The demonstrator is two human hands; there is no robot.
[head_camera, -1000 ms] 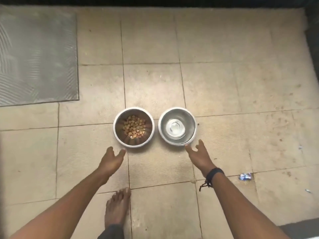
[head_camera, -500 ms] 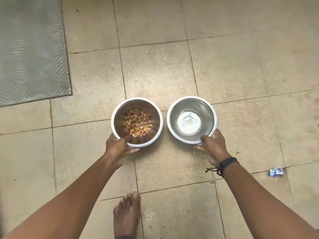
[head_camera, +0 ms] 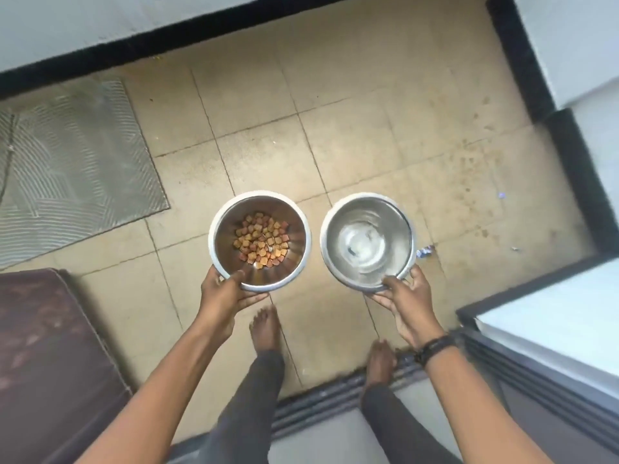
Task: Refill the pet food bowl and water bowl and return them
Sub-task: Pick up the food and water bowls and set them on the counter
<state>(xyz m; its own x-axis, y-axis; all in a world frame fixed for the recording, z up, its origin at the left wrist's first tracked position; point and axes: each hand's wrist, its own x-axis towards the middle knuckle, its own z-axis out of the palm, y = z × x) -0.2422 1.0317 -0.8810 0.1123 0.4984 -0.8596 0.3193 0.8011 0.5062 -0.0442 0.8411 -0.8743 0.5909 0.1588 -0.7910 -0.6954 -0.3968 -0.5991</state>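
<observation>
1. The food bowl is a round steel bowl with a pale rim and a shiny brown-tinted inside. It is held level above the floor, left of the water bowl and not touching it.
2. Kibble in orange, tan and reddish pieces covers only the middle of its bottom; the walls are bare.
3. The water bowl is the same kind of bowl, held at about the same height. Clear water sits low in it, its surface blurred and glinting.
4. The left hand clamps the near rim of the food bowl, thumb hooked inside and fingers curled beneath.
5. The right hand clamps the near rim of the water bowl the same way, thumb over the edge and fingers under. A dark wristband circles that wrist.
6. Below the bowls, the left foot stands bare on a beige tile and the right foot rests on a dark ribbed door track at the floor's near edge.
7. A small crumpled wrapper lies on the floor just right of the water bowl.
8. A grey ribbed mat lies by the floor's left edge, and a brown cushion fills the near left corner.
9. A black skirting runs along the far and right edges under white walls.
</observation>
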